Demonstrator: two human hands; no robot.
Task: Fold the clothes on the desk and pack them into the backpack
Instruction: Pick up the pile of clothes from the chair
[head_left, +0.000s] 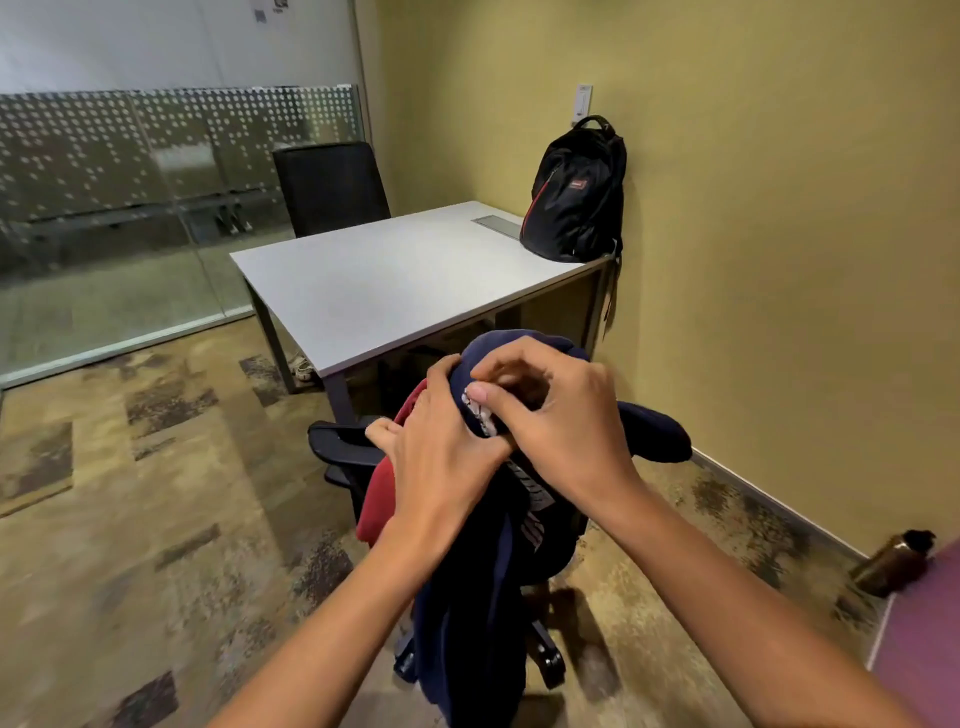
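Low in the frame, the left hand (441, 462) and right hand (566, 426) pinch the bunched navy top (467, 623), short of the desk (374, 291) with the backpack (576, 197) upper right; the red top (376, 499), loosely tucked under the left, could slip floorward.

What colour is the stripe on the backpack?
Red, on the black backpack; the head view shows it.
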